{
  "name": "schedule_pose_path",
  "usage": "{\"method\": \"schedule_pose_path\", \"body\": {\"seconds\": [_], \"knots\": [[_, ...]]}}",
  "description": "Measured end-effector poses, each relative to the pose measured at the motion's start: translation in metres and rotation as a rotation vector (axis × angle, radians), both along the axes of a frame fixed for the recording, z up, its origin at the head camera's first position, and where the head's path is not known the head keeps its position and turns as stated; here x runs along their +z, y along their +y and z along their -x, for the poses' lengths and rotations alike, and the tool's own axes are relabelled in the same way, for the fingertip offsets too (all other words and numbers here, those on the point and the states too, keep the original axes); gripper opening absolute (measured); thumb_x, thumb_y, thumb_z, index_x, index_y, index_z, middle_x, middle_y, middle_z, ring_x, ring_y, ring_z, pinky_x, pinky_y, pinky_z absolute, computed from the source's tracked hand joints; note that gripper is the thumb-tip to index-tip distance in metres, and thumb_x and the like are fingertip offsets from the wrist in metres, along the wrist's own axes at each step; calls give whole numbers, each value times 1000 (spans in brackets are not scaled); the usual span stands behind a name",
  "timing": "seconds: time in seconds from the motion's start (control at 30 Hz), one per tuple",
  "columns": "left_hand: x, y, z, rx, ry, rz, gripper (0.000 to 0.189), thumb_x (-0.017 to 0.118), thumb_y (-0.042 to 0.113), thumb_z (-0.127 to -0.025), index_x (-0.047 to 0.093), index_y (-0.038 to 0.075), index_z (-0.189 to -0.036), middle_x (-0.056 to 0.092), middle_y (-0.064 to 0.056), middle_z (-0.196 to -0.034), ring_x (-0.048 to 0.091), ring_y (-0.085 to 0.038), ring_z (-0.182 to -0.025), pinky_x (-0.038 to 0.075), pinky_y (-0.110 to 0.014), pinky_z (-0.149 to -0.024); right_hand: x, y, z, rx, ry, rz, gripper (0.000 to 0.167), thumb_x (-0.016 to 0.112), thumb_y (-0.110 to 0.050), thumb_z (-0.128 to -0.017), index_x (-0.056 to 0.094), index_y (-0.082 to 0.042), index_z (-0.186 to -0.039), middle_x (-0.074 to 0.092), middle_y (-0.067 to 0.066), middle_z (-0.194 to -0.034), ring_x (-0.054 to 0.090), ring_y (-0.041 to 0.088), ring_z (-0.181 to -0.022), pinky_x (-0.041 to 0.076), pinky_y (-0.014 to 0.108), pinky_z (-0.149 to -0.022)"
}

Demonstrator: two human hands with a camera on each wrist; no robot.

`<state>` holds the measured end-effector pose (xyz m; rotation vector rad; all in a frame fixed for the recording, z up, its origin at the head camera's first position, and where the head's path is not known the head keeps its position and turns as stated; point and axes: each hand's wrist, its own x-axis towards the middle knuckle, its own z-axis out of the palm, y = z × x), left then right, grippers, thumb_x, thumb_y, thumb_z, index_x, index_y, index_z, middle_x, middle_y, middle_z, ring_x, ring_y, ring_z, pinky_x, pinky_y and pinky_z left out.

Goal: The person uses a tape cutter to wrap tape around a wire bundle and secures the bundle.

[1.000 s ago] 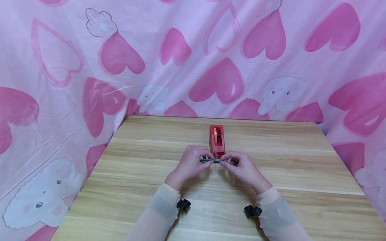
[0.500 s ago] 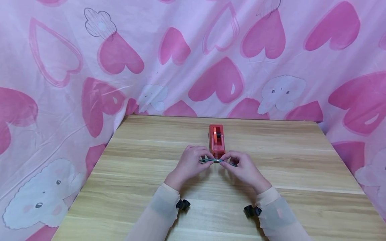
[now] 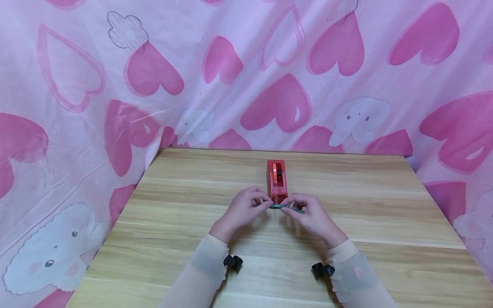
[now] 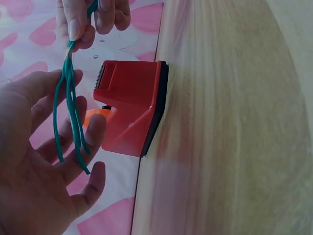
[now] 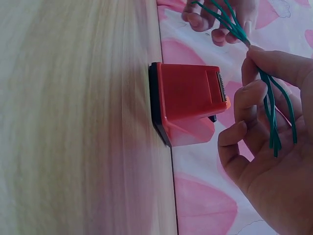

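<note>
In the head view, a bundle of thin green wires runs between both hands. My right hand pinches it near the middle between thumb and index finger; its loose ends hang before that palm. Around the other ends, my left hand has loosely spread fingers; its thumb seems to touch the wires without pressing over them. A small pale patch shows on the bundle between the hands. Just beyond stands a red tape dispenser with an orange tape core; the fingers partly hide its near end.
The dispenser's toothed cutting edge points toward the person. A wood-grain table spreads below. Behind it and at both sides hangs a pink curtain with hearts. Black wrist cameras sit inside the sleeves.
My left hand's fingers have shifted slightly and loosened; less of the wires shows beside them in the head view. The right hand and the dispenser stay in place.
</note>
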<state>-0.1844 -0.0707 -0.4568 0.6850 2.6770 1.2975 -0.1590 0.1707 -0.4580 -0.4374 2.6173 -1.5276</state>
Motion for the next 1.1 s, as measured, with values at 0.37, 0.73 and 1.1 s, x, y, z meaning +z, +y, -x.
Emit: {"method": "schedule_pose_path", "body": {"seconds": [0.37, 0.73, 1.1], "knots": [[-3, 1, 3, -44, -159, -82, 12, 68, 33, -101, 78, 27, -104, 62, 6, -106, 61, -15, -96, 53, -34, -85, 3, 6, 0, 21, 35, 10, 9, 79, -29, -93, 77, -33, -101, 74, -12, -105, 63, 23, -92, 50, 38, -81], [-2, -2, 0, -105, -179, -72, 15, 65, 33, -102, 76, 23, -106, 66, 6, -104, 61, -12, -92, 51, -34, -85, 0, 4, -2, 52, 100, -11, 12, 78, -24, -94, 76, -33, -101, 73, -15, -104, 65, 17, -96, 51, 42, -88], [-1, -2, 2, -142, -151, -45, 14, 65, 29, -103, 75, 19, -106, 68, 5, -106, 61, -10, -94, 52, -31, -86, 0, 4, -1, 55, 101, -35, 15, 78, -20, -94, 76, -34, -101, 73, -16, -105, 65, 16, -97, 52, 44, -89]]}}
